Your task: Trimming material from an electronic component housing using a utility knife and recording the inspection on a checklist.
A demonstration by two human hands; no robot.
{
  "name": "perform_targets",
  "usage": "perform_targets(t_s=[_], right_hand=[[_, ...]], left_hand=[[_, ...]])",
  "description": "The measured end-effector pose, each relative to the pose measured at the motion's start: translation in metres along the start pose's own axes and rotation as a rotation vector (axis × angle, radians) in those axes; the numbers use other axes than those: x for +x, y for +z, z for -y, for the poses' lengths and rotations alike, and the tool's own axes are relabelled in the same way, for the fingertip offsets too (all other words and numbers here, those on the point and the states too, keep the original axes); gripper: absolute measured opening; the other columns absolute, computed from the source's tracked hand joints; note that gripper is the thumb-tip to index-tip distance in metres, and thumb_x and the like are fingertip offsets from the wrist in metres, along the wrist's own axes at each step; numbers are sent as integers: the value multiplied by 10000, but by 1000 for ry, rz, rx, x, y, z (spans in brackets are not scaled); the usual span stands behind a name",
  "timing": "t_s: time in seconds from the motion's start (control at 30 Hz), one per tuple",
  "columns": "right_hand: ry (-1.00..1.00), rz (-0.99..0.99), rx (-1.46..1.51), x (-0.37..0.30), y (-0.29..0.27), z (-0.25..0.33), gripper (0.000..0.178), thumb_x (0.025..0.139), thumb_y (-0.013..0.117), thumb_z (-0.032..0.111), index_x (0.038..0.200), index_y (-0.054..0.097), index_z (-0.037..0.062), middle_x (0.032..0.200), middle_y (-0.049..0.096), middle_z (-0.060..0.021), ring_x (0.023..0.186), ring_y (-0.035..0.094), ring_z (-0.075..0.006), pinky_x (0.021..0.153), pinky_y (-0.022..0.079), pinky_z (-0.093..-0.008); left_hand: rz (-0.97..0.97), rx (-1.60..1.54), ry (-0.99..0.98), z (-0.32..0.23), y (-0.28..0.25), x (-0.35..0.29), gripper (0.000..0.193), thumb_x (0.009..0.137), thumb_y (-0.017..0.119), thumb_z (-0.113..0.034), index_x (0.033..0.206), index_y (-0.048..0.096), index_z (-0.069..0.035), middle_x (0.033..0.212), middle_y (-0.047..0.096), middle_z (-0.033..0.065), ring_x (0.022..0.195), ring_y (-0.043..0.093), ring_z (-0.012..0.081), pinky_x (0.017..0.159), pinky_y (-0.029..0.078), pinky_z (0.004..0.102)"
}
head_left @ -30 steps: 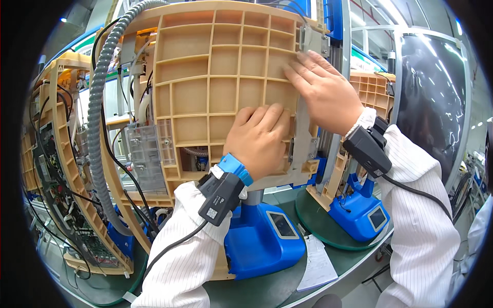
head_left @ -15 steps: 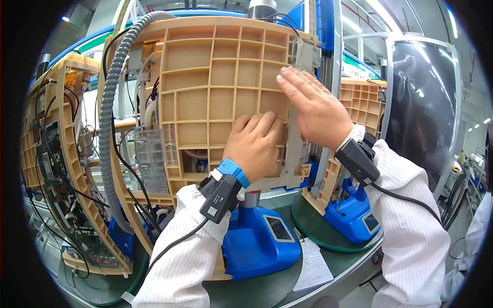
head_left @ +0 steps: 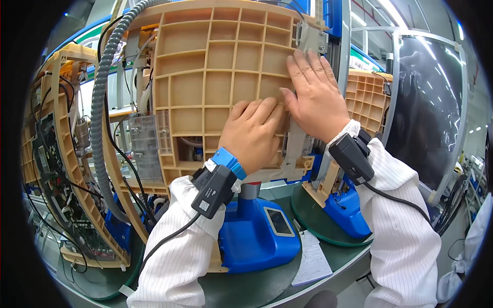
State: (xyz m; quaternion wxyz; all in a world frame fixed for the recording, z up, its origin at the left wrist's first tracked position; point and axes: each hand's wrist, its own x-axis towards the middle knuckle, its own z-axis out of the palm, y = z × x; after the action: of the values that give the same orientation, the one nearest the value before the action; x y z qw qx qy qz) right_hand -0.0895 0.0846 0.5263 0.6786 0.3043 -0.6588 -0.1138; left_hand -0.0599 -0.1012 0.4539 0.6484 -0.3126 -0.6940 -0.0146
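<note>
A large tan ribbed panel [head_left: 221,61], divided into square cells, stands upright in front of me. My left hand [head_left: 252,134] is on its lower right part, with the fingers bent into the cells and their tips hidden. Along the panel's right edge runs a greyish translucent strip [head_left: 294,146] that looks like tape. My right hand [head_left: 317,97] lies flat over this strip's upper part, fingers stretched out and thumb apart. Below the panel is a blue base [head_left: 251,244] with a small dark screen [head_left: 279,222].
A grey corrugated hose [head_left: 97,113] and black cables hang left of the panel. Further left stands another tan frame [head_left: 97,215] with circuit boards. A similar ribbed unit [head_left: 365,100] is behind at right. Paper sheets [head_left: 312,262] lie on the green table [head_left: 334,255] beside the base.
My right hand has come down flat against the panel's right edge, its fingers now pointing more upward. The left hand keeps its place on the panel. The whole view has shifted slightly.
</note>
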Motion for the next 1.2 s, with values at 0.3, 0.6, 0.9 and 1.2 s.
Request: perform_targets(t_s=[0.3,0.6,0.9,1.2], right_hand=[[139,-62,34,3,10,14,595,1023,562,298,1478,494,-80,1543,495,-287,1470,427,-460,1276,249,-524],[252,-46,204,-12,4,40,536,1051,494,265,1469,507,-71,1526,523,-275,1445,451,-464,1258,258,-544],[354,-115,228,13,10,29,495,1044,480,221,1453,523,-55,1526,534,-256,1441,459,-455,1250,275,-538],[346,-183,320,-7,19,40,485,1062,490,233,1457,540,-44,1516,541,-264,1444,463,-448,1246,305,-500]], left_hand=[[-18,36,16,-3,0,5,461,721,733,-139,1163,674,-19,1276,632,106,1204,608,256,1084,428,424],[-39,13,13,0,3,-1,476,728,776,-165,1171,685,-16,1278,640,109,1208,612,264,1086,434,434],[-1,-23,14,-3,1,5,486,721,738,-127,1191,676,-20,1298,636,118,1214,612,289,1093,430,450],[-46,7,42,4,6,1,470,694,743,-149,1146,687,-34,1260,638,98,1195,612,258,1078,435,428]])
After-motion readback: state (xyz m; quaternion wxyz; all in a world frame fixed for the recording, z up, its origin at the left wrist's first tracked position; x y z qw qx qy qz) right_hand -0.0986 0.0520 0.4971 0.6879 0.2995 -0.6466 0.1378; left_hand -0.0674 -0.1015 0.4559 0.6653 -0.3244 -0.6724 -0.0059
